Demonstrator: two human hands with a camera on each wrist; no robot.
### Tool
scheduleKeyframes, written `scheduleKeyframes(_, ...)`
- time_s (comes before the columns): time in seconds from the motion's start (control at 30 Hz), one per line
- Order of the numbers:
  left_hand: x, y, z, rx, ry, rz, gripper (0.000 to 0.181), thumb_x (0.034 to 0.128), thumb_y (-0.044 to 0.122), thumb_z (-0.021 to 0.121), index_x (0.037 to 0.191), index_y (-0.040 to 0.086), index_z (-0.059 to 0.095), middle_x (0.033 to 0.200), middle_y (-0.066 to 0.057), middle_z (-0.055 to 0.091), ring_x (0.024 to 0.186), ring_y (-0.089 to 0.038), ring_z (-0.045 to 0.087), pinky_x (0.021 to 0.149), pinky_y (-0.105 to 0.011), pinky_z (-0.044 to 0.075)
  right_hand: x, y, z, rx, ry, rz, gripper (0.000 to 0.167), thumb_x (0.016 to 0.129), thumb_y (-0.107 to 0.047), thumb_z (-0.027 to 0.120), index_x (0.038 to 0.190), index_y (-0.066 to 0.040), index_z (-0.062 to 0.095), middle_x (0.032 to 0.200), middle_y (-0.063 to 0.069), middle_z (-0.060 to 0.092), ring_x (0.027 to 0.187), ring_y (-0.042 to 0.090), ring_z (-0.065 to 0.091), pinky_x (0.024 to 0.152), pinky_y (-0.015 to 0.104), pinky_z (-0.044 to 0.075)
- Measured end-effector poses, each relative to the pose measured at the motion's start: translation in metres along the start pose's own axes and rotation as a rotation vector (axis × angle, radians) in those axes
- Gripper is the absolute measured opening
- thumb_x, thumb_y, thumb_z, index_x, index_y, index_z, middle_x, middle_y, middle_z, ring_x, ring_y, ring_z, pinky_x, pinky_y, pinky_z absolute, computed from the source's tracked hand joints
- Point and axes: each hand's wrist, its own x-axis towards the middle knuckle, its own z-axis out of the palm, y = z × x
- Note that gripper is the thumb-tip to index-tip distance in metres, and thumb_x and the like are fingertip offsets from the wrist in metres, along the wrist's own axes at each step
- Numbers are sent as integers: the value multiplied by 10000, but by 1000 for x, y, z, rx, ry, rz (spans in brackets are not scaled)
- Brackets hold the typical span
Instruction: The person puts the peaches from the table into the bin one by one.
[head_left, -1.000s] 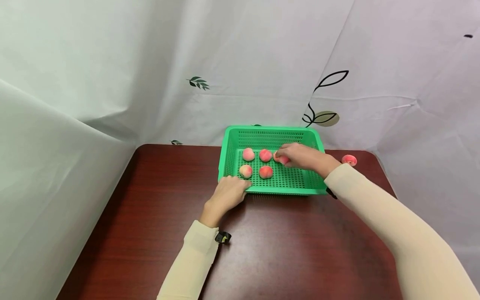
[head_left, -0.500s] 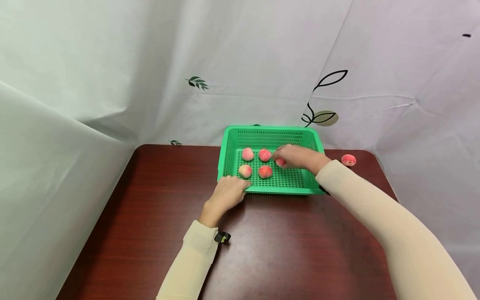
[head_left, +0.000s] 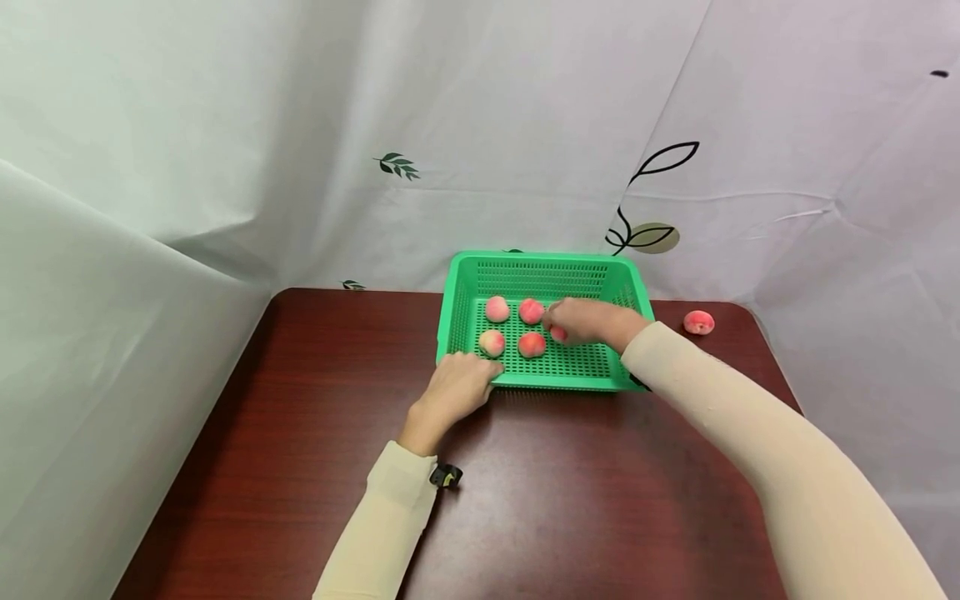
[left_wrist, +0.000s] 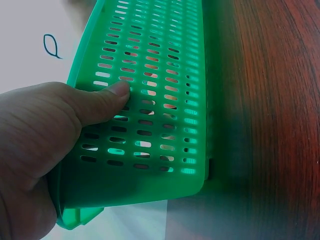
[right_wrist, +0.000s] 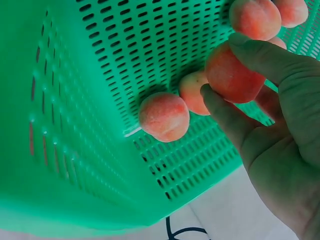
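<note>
My left hand (head_left: pixel 459 385) grips the near left rim of a green plastic basket (head_left: pixel 555 382). In the left wrist view its thumb (left_wrist: pixel 107 100) presses on the basket's slotted outer wall. Inside the basket, my right hand (head_left: pixel 588 322) holds a reddish peach (right_wrist: pixel 232 72) between thumb and fingers. Several other peaches lie on the basket's floor, among them a pale one (head_left: pixel 492 342) and a red one (head_left: pixel 532 344) near the front. Behind these sit a pinkish peach (head_left: pixel 497 309) and a redder peach (head_left: pixel 531 312). My right hand hides part of the floor in the head view.
One more peach (head_left: pixel 698 322) rests on the dark red-brown table (head_left: pixel 570 492), right of the basket. A white cloth (head_left: pixel 495 150) with leaf prints hangs directly behind the table and along both sides. A black strap (head_left: pixel 446 476) shows at my left wrist.
My right hand has shifted slightly left and nearer inside the basket, the peach still in its fingers. My left hand keeps its place on the rim.
</note>
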Motion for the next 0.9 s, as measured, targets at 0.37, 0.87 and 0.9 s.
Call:
scheduleKeyframes(0.37,0,0,-1,1,4,4,354,882,49,671,643,197,457,543,2,389,480,-219,433,439,-336,233,4,-3,-5,-82,-121,35,203,926,41,597,1008,-130,669,886,37,543,758,188,431,687,319,386)
scheduleKeyframes(0.87,0,1,-3,7,3,6,396,880,24,651,638,207,397,549,27,318,483,-191,380,450,-326,216,12,1,2,-100,-113,5,215,914,-38,697,1078,-176,714,931,18,592,840,218,502,751,344,448)
scheduleKeyframes(0.9,0,1,-3,6,2,3,398,883,30,653,638,208,395,550,27,317,483,-191,379,448,-325,215,12,1,2,-100,-110,0,213,914,-50,715,1085,-178,716,936,13,601,846,218,512,762,343,459)
